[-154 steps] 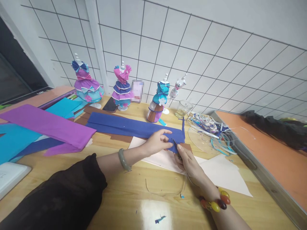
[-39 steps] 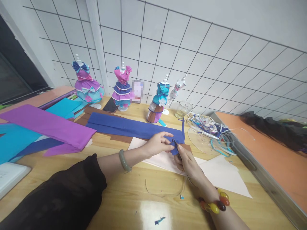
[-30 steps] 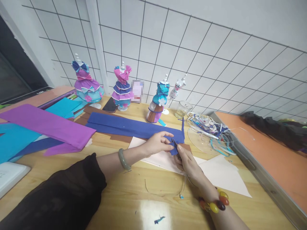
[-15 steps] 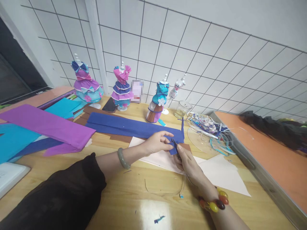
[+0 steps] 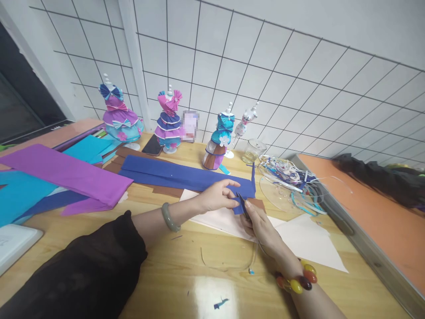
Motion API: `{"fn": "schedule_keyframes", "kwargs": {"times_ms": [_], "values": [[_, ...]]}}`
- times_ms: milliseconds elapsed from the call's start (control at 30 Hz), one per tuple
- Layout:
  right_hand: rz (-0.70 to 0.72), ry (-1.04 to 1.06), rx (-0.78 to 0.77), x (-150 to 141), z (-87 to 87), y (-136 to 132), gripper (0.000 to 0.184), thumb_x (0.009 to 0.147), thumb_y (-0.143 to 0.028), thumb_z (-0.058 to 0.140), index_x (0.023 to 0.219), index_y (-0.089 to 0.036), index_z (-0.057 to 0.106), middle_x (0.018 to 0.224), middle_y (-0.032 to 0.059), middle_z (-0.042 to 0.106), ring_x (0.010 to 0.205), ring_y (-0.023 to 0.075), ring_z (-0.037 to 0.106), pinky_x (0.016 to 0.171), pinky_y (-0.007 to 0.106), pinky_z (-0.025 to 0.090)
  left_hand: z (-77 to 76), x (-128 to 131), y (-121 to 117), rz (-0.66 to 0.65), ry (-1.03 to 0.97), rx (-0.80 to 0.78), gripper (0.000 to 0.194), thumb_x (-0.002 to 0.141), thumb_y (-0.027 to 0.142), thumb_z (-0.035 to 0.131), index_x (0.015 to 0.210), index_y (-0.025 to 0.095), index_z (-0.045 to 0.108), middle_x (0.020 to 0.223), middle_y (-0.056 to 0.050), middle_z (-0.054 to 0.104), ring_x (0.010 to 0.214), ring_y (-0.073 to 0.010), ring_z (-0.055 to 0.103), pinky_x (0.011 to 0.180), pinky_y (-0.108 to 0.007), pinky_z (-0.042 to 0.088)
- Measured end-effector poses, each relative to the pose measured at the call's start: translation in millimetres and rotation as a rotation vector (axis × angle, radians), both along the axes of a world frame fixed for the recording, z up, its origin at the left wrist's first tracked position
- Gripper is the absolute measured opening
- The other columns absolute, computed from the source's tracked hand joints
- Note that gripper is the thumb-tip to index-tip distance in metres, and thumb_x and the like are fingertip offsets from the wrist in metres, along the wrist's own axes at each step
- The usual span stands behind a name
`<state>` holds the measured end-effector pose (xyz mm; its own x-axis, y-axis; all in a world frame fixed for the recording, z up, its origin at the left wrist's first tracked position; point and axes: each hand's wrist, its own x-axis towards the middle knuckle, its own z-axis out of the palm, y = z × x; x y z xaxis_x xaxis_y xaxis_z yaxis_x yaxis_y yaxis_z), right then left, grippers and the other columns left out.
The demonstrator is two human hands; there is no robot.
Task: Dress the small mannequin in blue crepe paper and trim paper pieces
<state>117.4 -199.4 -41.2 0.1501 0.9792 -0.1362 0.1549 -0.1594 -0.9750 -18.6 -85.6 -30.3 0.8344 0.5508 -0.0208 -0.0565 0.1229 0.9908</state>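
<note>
My left hand [image 5: 217, 196] pinches a small piece of dark blue crepe paper [image 5: 237, 208] between thumb and fingers, its index finger stretched out. In my right hand [image 5: 260, 221] is a pair of small scissors [image 5: 241, 200]; the dark blades point up and left against the blue piece, and the handles are mostly hidden by my fingers. Behind the hands lies a long folded strip of dark blue crepe paper [image 5: 179, 173]. Under them are pale pink sheets [image 5: 221, 221] and the corner of a brown sheet [image 5: 257, 203].
Dressed mini mannequins [image 5: 121, 110] stand along the tiled wall, near a glass cup [image 5: 254, 151] and a phone [image 5: 152, 145]. Purple paper [image 5: 66, 175] and turquoise paper [image 5: 26, 195] cover the left. Tangled ribbons [image 5: 285, 170] lie right, beside an orange-topped ledge [image 5: 365, 217]. Scraps [image 5: 221, 304] dot the table.
Compared with about five seconds ago, the blue piece between my hands looks smaller, and small dark bits have appeared on the table below. Over the last second both hands stay nearly in place.
</note>
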Motion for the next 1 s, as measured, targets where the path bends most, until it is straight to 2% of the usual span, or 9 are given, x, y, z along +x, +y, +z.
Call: {"fn": "schedule_keyframes", "kwargs": {"times_ms": [333,1000], "values": [[0.006,-0.036,-0.01,-0.1,2.4,-0.4,0.052,0.085,-0.063,0.037,0.055,-0.021,0.033,0.048,-0.0071,0.026,0.039,0.0065,0.022,0.037,0.023,0.016,2.8,-4.1,3.8,-0.059,0.017,0.067,0.063,0.065,0.018,0.069,0.123,0.016,0.045,0.068,0.004,0.053,0.064,-0.0086,0.051,0.062,-0.023,0.037],[0.027,-0.051,0.01,0.3,0.7,-1.2,0.053,0.088,-0.061,0.033,0.053,-0.021,0.032,0.046,-0.007,0.026,0.037,0.0067,0.023,0.038,0.024,0.015,4.3,-3.9,4.9,-0.049,0.023,0.082,0.061,0.065,0.018,0.069,0.121,0.015,0.046,0.068,0.005,0.052,0.063,-0.0082,0.05,0.063,-0.023,0.038]]}}
